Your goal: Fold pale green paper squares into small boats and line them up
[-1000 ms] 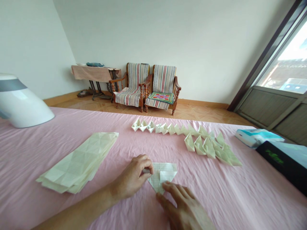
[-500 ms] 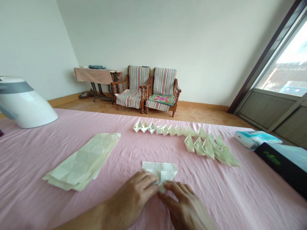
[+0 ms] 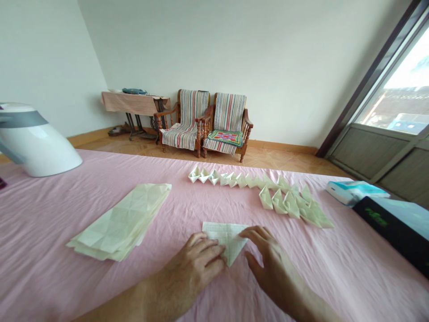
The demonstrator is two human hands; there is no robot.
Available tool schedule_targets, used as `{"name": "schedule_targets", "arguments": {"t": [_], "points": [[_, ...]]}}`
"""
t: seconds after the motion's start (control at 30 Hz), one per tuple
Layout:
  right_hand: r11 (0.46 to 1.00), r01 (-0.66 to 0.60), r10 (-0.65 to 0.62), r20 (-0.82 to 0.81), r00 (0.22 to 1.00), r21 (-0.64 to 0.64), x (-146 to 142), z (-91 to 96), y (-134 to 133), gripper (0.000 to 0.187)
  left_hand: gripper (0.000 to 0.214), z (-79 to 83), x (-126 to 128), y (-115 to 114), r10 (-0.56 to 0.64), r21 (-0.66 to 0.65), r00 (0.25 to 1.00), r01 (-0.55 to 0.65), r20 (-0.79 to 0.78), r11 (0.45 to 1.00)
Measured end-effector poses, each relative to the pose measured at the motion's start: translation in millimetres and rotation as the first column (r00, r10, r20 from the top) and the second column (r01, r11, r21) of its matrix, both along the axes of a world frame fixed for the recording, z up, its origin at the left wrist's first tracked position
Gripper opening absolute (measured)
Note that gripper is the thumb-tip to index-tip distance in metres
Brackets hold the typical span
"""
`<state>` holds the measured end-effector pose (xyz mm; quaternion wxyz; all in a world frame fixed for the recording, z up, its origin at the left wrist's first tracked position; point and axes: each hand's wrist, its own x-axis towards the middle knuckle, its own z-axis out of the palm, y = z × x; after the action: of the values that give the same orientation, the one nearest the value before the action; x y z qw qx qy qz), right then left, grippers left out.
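Pink cloth (image 3: 187, 208), lower centre: left hand (image 3: 197, 266) flat on paper triangle (image 3: 232, 243), right hand (image 3: 272, 256) spread; likely light, creasable; hold edges.

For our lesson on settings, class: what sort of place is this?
Likely a home's living room: two striped armchairs, a cloth-draped table and a white jug suggest it.
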<state>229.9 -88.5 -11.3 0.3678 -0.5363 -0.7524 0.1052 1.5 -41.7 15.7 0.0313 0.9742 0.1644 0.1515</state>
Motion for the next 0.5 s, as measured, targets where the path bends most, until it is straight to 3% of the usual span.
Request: {"name": "schedule_targets", "arguments": {"t": [0.07,0.2,0.4,0.5], "points": [[0.999,-0.05,0.05,0.003,0.999,-0.005,7,1.9,11,0.04,0.026,-1.4,0,1,-0.015,-0.012,1.0,0.015,0.009,1.0],[0.965,-0.089,0.096,0.016,0.995,-0.245,18,11.0,30,0.029,0.028,-1.8,0,2,-0.027,-0.048,1.0,0.027,0.001,0.998],[0.939,-0.117,0.116,-0.023,0.993,-0.325,23,14.4,43,0.011,0.028,2.1,-1,2,-0.025,-0.081,0.999,0.022,-0.025,0.996],[0.927,-0.115,0.109,-0.036,0.993,-0.358,19,14.5,43,0.013,0.027,1.3,-2,3,-0.034,-0.046,0.999,0.034,-0.008,0.998]]}}
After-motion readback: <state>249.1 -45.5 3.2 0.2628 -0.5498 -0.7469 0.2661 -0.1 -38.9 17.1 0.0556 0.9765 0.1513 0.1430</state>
